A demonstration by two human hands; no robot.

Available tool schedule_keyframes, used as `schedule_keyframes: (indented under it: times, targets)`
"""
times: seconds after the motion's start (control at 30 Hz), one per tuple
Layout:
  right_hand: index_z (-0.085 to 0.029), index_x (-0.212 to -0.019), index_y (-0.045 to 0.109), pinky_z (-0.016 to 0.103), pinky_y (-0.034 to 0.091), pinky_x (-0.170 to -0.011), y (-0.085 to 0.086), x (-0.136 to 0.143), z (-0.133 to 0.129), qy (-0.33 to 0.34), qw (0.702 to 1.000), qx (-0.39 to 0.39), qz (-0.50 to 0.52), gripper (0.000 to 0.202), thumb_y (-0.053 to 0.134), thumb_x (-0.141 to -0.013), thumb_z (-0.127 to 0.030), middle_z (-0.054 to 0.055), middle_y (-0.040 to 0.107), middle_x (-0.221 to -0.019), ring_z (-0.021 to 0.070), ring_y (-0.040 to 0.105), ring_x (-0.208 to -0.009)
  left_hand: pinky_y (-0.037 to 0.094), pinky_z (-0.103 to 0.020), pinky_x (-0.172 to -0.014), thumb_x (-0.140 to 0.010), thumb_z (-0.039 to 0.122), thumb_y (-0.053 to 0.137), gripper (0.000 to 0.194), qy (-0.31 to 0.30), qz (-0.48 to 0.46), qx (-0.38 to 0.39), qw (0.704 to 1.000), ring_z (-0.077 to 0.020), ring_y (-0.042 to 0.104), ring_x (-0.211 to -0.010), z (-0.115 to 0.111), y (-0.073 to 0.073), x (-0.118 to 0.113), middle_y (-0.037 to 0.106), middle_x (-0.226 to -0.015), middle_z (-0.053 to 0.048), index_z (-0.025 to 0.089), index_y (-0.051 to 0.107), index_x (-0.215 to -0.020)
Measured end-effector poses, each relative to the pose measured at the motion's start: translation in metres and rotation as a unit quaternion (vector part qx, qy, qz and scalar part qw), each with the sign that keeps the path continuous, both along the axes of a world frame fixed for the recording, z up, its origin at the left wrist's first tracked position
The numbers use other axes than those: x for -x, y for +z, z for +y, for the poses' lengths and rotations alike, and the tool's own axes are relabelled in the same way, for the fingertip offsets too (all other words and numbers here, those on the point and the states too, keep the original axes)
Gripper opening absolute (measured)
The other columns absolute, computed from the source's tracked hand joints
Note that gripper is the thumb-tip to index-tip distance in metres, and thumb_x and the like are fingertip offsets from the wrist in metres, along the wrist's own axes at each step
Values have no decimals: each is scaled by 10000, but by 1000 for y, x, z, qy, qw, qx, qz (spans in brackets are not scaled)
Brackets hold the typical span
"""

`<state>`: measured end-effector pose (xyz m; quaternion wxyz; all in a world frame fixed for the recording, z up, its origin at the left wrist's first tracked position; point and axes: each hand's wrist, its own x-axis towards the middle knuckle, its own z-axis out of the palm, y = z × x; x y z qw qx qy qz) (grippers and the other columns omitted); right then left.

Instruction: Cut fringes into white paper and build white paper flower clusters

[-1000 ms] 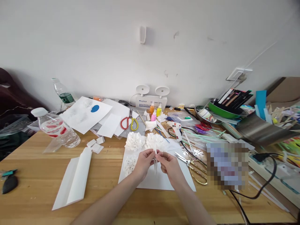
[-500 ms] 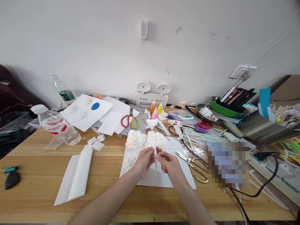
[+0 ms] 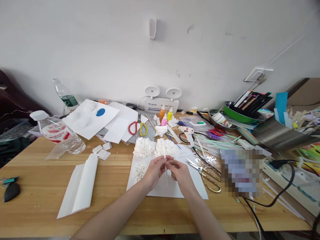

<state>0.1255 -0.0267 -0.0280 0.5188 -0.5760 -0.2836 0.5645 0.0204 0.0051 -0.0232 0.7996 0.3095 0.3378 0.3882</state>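
Note:
My left hand (image 3: 155, 170) and my right hand (image 3: 178, 169) meet at the fingertips, both pinching a narrow white paper strip (image 3: 166, 178) held nearly upright. Beneath them lies a white sheet (image 3: 160, 191) on the wooden table. Fluffy white clusters rest on that sheet: one at the upper left (image 3: 144, 147), one just behind my fingers (image 3: 163, 146), and one left of my left hand (image 3: 140, 171). Gold-handled scissors (image 3: 206, 175) lie to the right of my right hand. The part of the strip between my fingertips is hidden.
A folded white paper (image 3: 81, 186) and a water bottle (image 3: 60, 133) are on the left. Red-and-yellow-handled scissors (image 3: 138, 126), small paint bottles (image 3: 170, 115) and a glue gun (image 3: 188, 135) sit behind the sheet. Cables and a power strip (image 3: 297, 186) occupy the right.
My fingertips have drawn closer together on the paper strip, and my right hand's fingers have curled in. The whole view has shifted slightly.

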Motion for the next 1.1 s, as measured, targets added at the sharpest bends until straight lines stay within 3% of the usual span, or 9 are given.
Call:
schedule_keyframes:
  times: [0.13, 0.23, 0.3, 0.37, 0.53, 0.7, 0.83, 1.0, 1.1]
  targets:
    - [-165, -626, 590, 241, 123, -404, -3, -1, -1, 2, 999, -14, -49, 288, 676, -614, -439, -87, 305, -443, 53, 179, -388, 395, -307, -850, -737, 328, 613, 270, -14, 18, -36, 999, -204, 589, -916, -1, -1, 1, 667, -963, -120, 108, 663, -884]
    - [-161, -689, 639, 246, 197, -423, -5, -21, 4, 0, 984, -48, -173, 291, 650, -645, -448, -75, 311, -449, 79, 248, -410, 395, -330, -897, -747, 339, 608, 265, -2, -3, -32, 999, -208, 594, -931, 0, 0, 2, 672, -955, -120, 106, 668, -859]
    - [-167, -738, 664, 260, 271, -466, -6, -45, 11, -22, 948, -89, -305, 268, 620, -680, -424, -56, 354, -469, 109, 326, -452, 385, -351, -936, -736, 331, 624, 248, 14, -17, -15, 1000, -219, 589, -971, 1, 1, 2, 673, -968, -123, 110, 670, -838]
    - [-179, -796, 682, 291, 345, -556, -8, -71, 20, -8, 888, -148, -435, 208, 602, -696, -343, -9, 487, -580, 142, 420, -530, 382, -371, -954, -726, 325, 636, 238, 19, -19, -3, 1000, -231, 588, -989, 1, 2, 1, 673, -974, -128, 112, 670, -827]
    - [-228, -807, 703, 358, 341, -766, -15, -107, 39, 149, 774, -131, -601, 171, 566, -706, -211, 56, 620, -866, 245, 518, -906, 381, -387, -962, -730, 327, 632, 245, 7, -16, -8, 1000, -240, 594, -987, 2, 2, 2, 671, -986, -139, 106, 669, -829]
    - [-240, -775, 702, 373, 309, -766, -17, -105, 45, 178, 740, -103, -641, 123, 592, -719, -237, 45, 618, -869, 253, 503, -929, 386, -382, -957, -728, 332, 633, 253, 9, -12, -8, 1000, -238, 598, -979, 4, 4, 3, 673, -985, -138, 103, 671, -829]
    - [-227, -659, 684, 374, 312, -781, -1, -106, 40, 157, 770, -123, -606, 95, 609, -705, -264, 43, 613, -828, 244, 501, -892, 393, -374, -950, -723, 324, 638, 249, 19, -10, -3, 1000, -234, 603, -964, 5, 5, 3, 677, -972, -134, 101, 674, -826]
    - [-209, -650, 652, 313, 354, -669, 41, -89, 11, 99, 931, -162, -310, 156, 676, -648, -363, 22, 563, -688, 188, 484, -702, 393, -373, -946, -739, 328, 619, 248, 30, -5, -16, 999, -229, 601, -960, 5, 1, 3, 676, -973, -129, 107, 682, -830]
    - [-209, -657, 649, 272, 331, -570, 53, -59, -4, 56, 988, -115, -86, 194, 730, -596, -374, -2, 544, -631, 141, 438, -601, 398, -369, -930, -728, 333, 629, 246, 34, -9, -25, 999, -222, 603, -939, 6, -1, 3, 682, -937, -119, 112, 682, -823]
